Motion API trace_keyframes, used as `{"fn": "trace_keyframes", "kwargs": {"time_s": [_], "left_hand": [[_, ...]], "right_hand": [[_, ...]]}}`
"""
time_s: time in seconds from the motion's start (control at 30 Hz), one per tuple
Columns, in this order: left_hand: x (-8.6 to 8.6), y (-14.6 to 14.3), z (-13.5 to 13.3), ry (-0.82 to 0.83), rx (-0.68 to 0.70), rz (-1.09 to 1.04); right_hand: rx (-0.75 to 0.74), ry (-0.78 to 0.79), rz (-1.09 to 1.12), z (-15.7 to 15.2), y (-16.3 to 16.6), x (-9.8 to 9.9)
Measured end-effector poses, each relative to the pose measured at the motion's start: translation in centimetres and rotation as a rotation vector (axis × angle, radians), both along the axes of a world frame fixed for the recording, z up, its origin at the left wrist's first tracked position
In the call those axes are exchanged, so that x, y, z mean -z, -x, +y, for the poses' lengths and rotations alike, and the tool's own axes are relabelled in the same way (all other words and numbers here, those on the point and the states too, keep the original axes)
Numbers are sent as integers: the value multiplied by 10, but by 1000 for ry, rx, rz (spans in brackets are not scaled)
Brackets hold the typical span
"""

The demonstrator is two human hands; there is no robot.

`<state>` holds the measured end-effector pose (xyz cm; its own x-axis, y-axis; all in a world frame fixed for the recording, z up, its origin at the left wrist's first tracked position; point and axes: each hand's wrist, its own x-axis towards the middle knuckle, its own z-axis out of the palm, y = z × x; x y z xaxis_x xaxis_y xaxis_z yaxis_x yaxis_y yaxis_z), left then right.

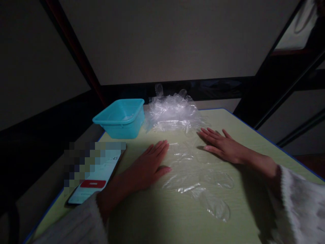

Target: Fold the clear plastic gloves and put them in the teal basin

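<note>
A clear disposable plastic glove [188, 173] lies spread on the table between my hands, its finger parts toward the lower right. My left hand [149, 166] rests at the glove's left side, palm down, with fingers stretched out and thumb apart. On the other side, my right hand [222, 144] is held palm down near the glove's upper right, fingers extended and nothing in them. Whether that palm touches the film I cannot tell. Behind them sits a heap of clear plastic gloves [175, 110].
A turquoise plastic basin [122, 125] stands at the back left, with something pale inside. A lit phone [101, 173] lies by my left forearm. The pale green table [142, 217] has a blue edge, and a light panel [165, 40] rises behind it.
</note>
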<state>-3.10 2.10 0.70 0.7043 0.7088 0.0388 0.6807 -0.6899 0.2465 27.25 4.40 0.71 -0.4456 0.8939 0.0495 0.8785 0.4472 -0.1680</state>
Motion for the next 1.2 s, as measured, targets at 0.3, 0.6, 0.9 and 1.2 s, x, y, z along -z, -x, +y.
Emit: {"fn": "trace_keyframes", "kwargs": {"time_s": [0.3,0.6,0.9,1.2], "left_hand": [[0,-2,1,34,-19,31],[-2,-3,1,-2,-3,-6],[-12,-19,-21,61,252,-265],[-11,-26,-30,170,303,-299]], "right_hand": [[-196,91,62,-6,9,3],[-256,29,186,-13,19,-17],[-666,371,315,-48,45,-44],[-602,602,214,-59,41,-46]]}}
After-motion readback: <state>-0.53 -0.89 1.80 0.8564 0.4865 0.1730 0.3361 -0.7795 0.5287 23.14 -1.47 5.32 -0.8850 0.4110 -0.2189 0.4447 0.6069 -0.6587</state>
